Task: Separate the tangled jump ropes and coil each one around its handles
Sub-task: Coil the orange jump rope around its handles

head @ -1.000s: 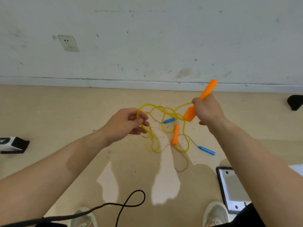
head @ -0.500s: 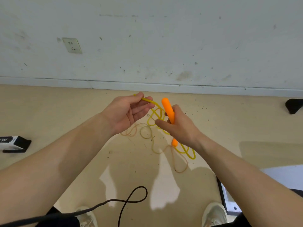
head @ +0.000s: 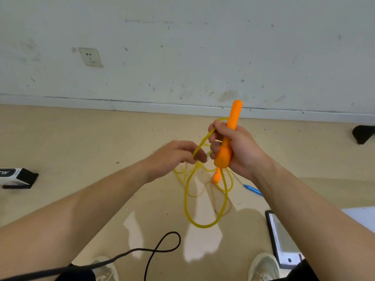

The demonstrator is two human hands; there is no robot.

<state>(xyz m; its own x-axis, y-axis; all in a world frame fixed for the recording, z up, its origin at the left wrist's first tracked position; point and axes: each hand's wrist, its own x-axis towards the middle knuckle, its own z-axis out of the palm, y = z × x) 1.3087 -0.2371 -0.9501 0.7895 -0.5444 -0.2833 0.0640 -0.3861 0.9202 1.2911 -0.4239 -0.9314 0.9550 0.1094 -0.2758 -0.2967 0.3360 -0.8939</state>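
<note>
My right hand [head: 236, 147] grips an orange jump-rope handle [head: 228, 138] held upright, with the yellow rope [head: 188, 199] also caught under its fingers. My left hand [head: 176, 157] pinches that yellow rope just left of the handle. Below both hands the rope hangs in a long loop. A second orange handle [head: 216, 177] dangles under my right hand. A blue handle [head: 252, 190] of the other rope lies on the floor to the right, with a thin brownish rope [head: 209, 185] tangled among the yellow loops.
A black cable [head: 160, 248] loops across the floor near my shoes [head: 263, 266]. A black-and-white box [head: 16, 177] lies at the left, a dark-framed white panel [head: 282, 240] at the lower right, a black object [head: 362, 133] by the wall.
My right hand has raised the orange handle upright and moved right. My left hand has dropped lower along the yellow rope, and a long loop now hangs below.
</note>
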